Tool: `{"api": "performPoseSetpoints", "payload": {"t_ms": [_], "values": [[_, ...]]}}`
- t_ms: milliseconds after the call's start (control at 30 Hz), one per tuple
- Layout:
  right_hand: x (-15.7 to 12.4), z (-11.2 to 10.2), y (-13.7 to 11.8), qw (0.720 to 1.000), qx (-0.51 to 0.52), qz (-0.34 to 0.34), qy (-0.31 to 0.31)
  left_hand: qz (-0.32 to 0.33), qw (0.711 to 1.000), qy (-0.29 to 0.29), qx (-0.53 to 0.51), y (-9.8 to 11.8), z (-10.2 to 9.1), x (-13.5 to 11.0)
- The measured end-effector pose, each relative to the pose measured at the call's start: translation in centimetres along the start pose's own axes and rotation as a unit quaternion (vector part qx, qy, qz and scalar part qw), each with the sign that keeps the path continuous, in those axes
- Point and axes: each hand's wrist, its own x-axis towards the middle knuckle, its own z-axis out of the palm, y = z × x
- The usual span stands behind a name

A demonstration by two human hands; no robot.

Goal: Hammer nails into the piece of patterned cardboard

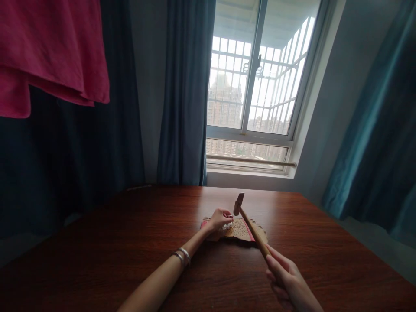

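Observation:
My right hand (286, 275) is wrapped round the wooden handle of a hammer (254, 234). The hammer's head is raised above a flat piece of cardboard (240, 229) that lies on the table. Many small dark dots and a pink strip mark the cardboard, and its edges look torn. At the cardboard's left part, my left hand (221, 218) is closed in a pinch beside the hammer head. Something small and shiny shows at its fingertips, too small to name. Whitish bits lie under that hand, partly hidden by it. Two bracelets circle my left wrist.
A dark reddish wooden table (130, 260) spreads under both hands. Beyond its far edge are a barred window (253, 86) and blue curtains (186, 95). Pink cloth (55, 52) hangs at the upper left.

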Motion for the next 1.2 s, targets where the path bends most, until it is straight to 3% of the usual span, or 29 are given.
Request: {"api": "performPoseSetpoints", "payload": {"t_ms": [1200], "values": [[0.0,0.4,-0.1,1.000,-0.019,-0.006,-0.007,0.011,1.000,-0.004,-0.010,-0.9,0.4,0.3]]}}
